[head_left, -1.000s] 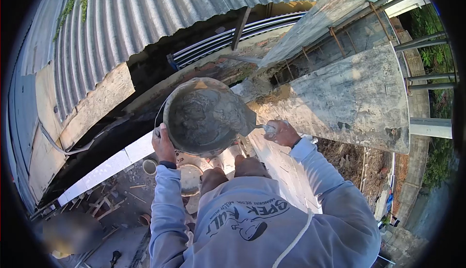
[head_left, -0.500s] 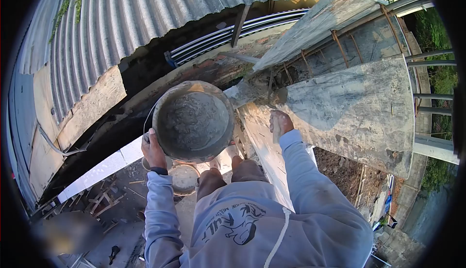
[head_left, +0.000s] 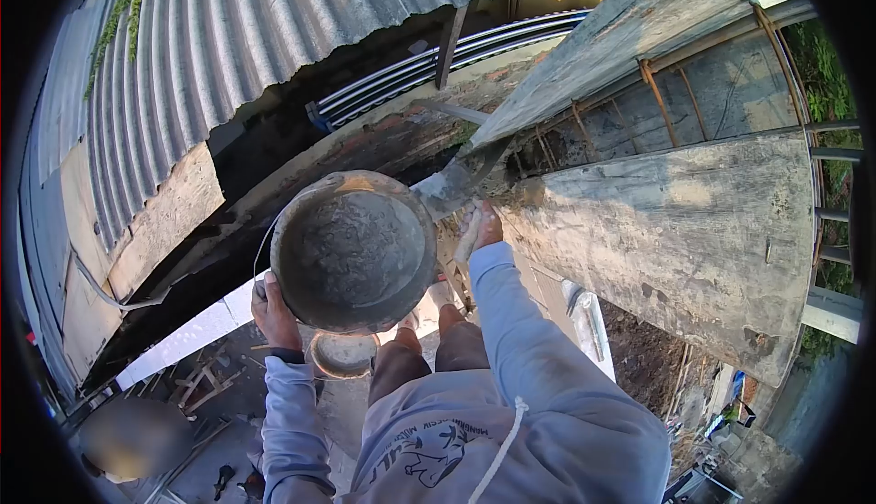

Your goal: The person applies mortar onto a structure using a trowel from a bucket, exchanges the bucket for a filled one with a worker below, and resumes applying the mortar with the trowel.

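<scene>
A round bucket with grey wet mortar in it is in front of me, left of centre. My left hand is closed on its near left side, the thumb up by the rim. My right hand, to the right of the bucket, is wrapped round the pale handle of a trowel. The trowel's grey blade is over the narrow end of the formwork, where mortar lies beside the boards. A large formwork board runs to the right of this hand.
Corrugated roofing covers the upper left. Rusty rebar stands between the formwork boards. Far below, another bucket and a person are on the ground, among scattered timber pieces.
My right hand has moved left with the trowel, closer to the bucket, and the blade now shows over the formwork end. The view has shifted slightly; my left hand keeps its hold.
</scene>
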A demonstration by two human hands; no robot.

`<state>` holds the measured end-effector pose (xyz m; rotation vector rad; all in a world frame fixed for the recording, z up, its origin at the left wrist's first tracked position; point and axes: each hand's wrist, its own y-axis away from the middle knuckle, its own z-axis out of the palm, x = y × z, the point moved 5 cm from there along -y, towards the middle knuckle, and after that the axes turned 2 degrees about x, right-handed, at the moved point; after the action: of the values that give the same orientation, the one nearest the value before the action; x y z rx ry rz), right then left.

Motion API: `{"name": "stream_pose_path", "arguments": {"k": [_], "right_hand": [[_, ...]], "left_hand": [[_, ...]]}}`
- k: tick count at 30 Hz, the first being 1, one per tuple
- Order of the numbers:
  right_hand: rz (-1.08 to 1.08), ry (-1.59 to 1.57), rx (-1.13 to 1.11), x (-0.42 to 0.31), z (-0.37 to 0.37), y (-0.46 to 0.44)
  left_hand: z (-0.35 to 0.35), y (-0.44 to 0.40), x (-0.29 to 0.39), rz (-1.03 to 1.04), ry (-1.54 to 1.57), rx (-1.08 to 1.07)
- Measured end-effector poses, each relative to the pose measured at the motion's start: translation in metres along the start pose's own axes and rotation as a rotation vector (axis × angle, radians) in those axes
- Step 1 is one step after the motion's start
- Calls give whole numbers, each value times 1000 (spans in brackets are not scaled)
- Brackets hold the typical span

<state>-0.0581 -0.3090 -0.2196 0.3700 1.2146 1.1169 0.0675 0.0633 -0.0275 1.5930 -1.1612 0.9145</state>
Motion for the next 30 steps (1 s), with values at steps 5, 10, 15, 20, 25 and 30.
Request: {"name": "stream_pose_path", "arguments": {"k": [5,10,15,20,25,30], "right_hand": [[9,134,125,-4,-44,16],[43,175,21,-16,-51,45],[159,662,-36,-15,-77,23],[-123,1440,-97,-42,-101,-33],[26,1082,-34,-60,-108,-31],[115,665,49,-60,-98,-3]], "left_hand": [[7,-1,5,13,3,14],[2,-1,3,19,-46,42],[-3,-3,-1,14,-85,30],[0,-3,3,14,-36,38],[4,0,10,4,-19,56],[-6,4,8,13,-144,65]]}}
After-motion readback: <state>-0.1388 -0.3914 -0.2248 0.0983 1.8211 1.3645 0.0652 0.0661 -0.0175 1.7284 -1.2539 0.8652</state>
